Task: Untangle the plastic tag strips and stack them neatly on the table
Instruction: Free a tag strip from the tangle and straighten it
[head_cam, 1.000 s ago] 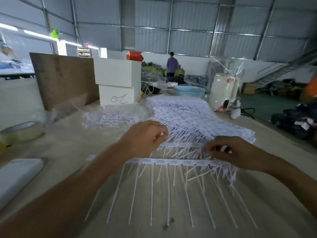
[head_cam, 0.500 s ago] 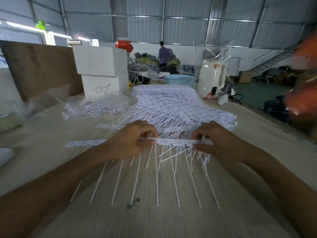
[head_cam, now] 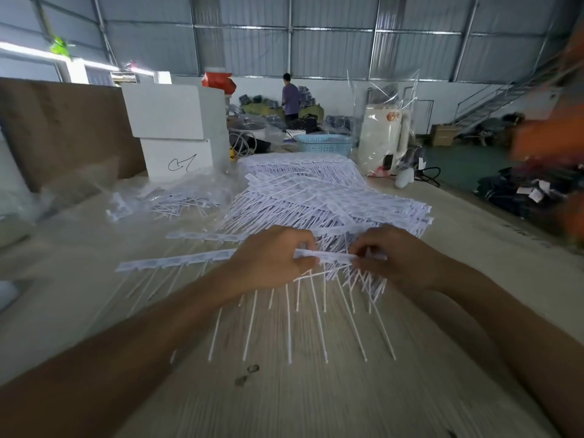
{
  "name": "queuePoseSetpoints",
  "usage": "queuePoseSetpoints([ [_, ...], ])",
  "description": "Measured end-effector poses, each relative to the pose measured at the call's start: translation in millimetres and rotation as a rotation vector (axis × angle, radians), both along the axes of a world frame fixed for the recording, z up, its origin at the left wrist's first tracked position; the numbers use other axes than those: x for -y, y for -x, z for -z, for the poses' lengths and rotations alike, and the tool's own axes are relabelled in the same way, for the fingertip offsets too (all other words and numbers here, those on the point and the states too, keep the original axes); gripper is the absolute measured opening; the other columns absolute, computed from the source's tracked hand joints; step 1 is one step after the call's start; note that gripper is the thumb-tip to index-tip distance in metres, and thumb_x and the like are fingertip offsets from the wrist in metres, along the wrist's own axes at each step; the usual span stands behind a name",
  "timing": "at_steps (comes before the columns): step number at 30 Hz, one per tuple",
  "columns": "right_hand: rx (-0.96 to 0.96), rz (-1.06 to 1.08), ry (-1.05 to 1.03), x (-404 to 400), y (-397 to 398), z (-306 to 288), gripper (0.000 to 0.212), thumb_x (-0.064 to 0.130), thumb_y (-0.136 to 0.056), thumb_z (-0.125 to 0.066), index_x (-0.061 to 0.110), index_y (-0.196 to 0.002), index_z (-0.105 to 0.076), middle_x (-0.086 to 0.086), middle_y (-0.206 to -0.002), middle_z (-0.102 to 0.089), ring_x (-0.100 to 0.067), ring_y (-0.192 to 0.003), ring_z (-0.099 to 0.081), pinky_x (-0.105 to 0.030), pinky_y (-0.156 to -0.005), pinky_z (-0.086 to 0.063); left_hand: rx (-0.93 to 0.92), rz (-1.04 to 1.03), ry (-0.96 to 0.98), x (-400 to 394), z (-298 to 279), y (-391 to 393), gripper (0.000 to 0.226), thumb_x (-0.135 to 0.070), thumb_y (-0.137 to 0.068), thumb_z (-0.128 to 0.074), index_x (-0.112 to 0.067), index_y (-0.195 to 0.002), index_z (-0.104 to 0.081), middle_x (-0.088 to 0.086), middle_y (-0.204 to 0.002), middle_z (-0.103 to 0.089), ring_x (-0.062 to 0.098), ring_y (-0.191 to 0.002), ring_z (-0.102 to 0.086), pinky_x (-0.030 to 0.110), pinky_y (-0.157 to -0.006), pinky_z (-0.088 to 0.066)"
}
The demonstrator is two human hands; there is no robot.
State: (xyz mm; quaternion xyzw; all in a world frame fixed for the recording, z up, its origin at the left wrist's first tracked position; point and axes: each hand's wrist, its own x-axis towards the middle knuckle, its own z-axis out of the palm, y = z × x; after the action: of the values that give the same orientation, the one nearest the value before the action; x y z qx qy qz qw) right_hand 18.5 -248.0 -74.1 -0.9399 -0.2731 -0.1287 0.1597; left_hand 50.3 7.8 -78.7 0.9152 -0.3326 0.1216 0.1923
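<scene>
Clear bag [head_cam: 177,191] holds tag strips [head_cam: 183,205]; blue basket [head_cam: 325,146] contents hidden.

Over the last second the left hand [head_cam: 271,257] and right hand [head_cam: 395,254] closed toward each other along the held strip [head_cam: 325,256]; the bare span of strip between them shortened to a short section. The strip's free end [head_cam: 164,263] came to project well out at 9 o'clock of the left hand. The strip moved up from the 6 o'clock edge of the pile [head_cam: 316,197], and its pins overlapped the pile's own.
</scene>
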Motion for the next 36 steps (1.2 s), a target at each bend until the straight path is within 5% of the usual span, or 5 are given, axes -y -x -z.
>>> queuePoseSetpoints([
  [10,0.011,0.128,0.068,15,0,0,0.022,0.038,-0.091,-0.071,0.029,-0.110,-0.074,0.002,-0.116,-0.062,-0.022,-0.108,-0.055,-0.049,-0.092,-0.047,0.095,-0.033,0.063,2,12,11,0.008,-0.038,-0.093,-0.060,-0.030,-0.093,-0.057,-0.012,-0.073,-0.058,0.002,-0.062,-0.050,0.025,-0.053,-0.030],
  [20,-0.106,0.088,-0.073,36,-3,-3,0.040,0.005,-0.090,-0.073,0.020,-0.126,-0.066,-0.002,-0.130,-0.062,-0.023,-0.119,-0.057,-0.014,-0.096,-0.039,0.137,0.009,0.041,2,15,21,0.013,-0.039,-0.095,-0.058,-0.027,-0.101,-0.060,-0.011,-0.084,-0.062,0.011,-0.075,-0.054,0.028,-0.062,-0.037],
  [23,0.086,0.062,-0.021,28,3,-2,0.028,0.004,-0.091,-0.071,0.018,-0.114,-0.074,-0.008,-0.131,-0.062,-0.030,-0.121,-0.056,-0.037,-0.106,-0.040,0.151,0.028,0.077,0,12,24,0.012,-0.037,-0.095,-0.059,-0.026,-0.101,-0.061,-0.012,-0.083,-0.058,0.012,-0.084,-0.054,0.030,-0.066,-0.043],
  [29,-0.023,-0.050,-0.257,-15,19,-11,0.030,0.038,-0.096,-0.054,0.021,-0.108,-0.076,0.010,-0.101,-0.072,-0.003,-0.092,-0.064,-0.011,-0.077,-0.042,0.054,0.102,0.298,-7,4,25,0.008,-0.032,-0.093,-0.065,-0.026,-0.098,-0.064,-0.012,-0.087,-0.066,0.010,-0.074,-0.060,0.031,-0.062,-0.047],
  [36,-0.096,-0.054,-0.207,-5,11,-1,0.014,0.021,-0.096,-0.063,0.021,-0.102,-0.076,0.008,-0.098,-0.073,-0.007,-0.088,-0.067,-0.030,-0.080,-0.051,0.012,0.113,0.252,-10,9,24,0.010,-0.028,-0.093,-0.066,-0.022,-0.100,-0.066,-0.009,-0.085,-0.066,0.008,-0.065,-0.057,0.030,-0.060,-0.044],
])
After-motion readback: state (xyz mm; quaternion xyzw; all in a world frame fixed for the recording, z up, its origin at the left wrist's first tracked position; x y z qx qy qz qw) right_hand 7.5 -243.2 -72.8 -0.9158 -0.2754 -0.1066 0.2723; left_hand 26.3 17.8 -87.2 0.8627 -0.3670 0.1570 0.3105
